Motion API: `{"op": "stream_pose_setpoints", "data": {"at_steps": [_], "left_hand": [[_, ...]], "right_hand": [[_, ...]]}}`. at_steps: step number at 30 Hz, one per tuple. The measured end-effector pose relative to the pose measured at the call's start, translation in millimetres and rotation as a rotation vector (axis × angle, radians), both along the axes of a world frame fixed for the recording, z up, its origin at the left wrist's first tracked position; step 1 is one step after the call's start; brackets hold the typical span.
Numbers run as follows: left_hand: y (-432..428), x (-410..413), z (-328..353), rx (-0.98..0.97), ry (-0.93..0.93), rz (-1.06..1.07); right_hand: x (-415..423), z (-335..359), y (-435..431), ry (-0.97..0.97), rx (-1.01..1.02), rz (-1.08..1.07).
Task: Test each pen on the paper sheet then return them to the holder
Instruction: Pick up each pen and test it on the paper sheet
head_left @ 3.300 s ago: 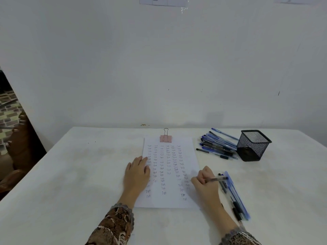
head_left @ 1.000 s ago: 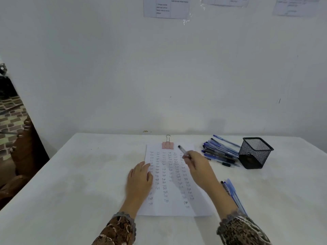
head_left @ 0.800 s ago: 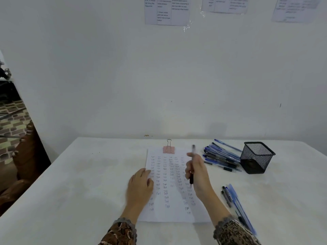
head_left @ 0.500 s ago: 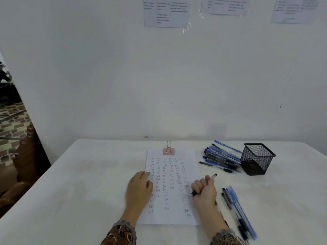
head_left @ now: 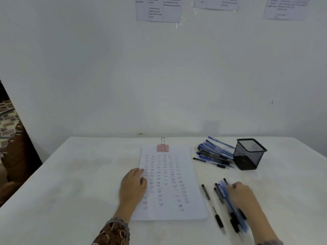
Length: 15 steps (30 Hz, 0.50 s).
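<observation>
Resting flat on the white counter (head_left: 70, 183), the left hand (head_left: 133, 186) lies palm down with its fingers spread loosely, pinning the left edge of the paper sheet (head_left: 168, 183) and clamped on nothing. The sheet lies lengthwise away from the person, covered in columns of small handwritten test marks, with a pink binder clip (head_left: 162, 147) on its far edge. To the right of the sheet, the right hand (head_left: 243, 194) sits over the near group of pens (head_left: 228, 206), a loose row of dark and blue pens lying roughly parallel on the counter (the hand is blurred, so I cannot tell whether its grip is together on a pen or apart). One black pen (head_left: 205, 191) lies on its own just beside the sheet's right edge, apart from the hand. Farther back, a second pile of blue and black pens (head_left: 214, 154) rests fanned out on the counter, its right end touching or nearly touching the black mesh holder (head_left: 249, 153). The holder stands upright near the far right of the counter, well apart from both hands. Printed papers (head_left: 158, 8) hang on the white wall above.
</observation>
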State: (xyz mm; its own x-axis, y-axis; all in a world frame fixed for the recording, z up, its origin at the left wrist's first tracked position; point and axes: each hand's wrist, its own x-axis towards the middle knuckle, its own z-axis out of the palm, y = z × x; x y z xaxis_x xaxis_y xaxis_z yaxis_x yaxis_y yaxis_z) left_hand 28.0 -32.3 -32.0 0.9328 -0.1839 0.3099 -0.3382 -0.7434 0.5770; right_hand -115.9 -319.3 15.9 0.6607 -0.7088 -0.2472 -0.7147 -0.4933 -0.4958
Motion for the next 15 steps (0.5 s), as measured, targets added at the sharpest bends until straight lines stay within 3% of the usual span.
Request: {"op": "stream_pose_setpoints", "data": {"at_steps": [2,5,8,12,15], "left_hand": [[-0.2,-0.5,0.2,0.000,0.002,0.003],[0.0,-1.2,0.7,0.002,0.007,0.007],[-0.5,-1.4,1.4,0.003,0.011,0.006],[-0.2,-1.6,1.1,0.001,0.005,0.005],[-0.7,-1.7,1.0,0.004,0.000,0.010]], "right_hand": [[0.0,-7.1,13.9,0.053,-0.129,0.034],[-6.5,-9.9,37.9,-0.059,-0.448,0.067],[-8.5,-13.6,44.1,0.149,-0.406,0.132],[-7.4,-16.6,39.4,0.078,-0.436,0.065],[-3.6,-8.4,34.1,0.145,-0.404,0.116]]}}
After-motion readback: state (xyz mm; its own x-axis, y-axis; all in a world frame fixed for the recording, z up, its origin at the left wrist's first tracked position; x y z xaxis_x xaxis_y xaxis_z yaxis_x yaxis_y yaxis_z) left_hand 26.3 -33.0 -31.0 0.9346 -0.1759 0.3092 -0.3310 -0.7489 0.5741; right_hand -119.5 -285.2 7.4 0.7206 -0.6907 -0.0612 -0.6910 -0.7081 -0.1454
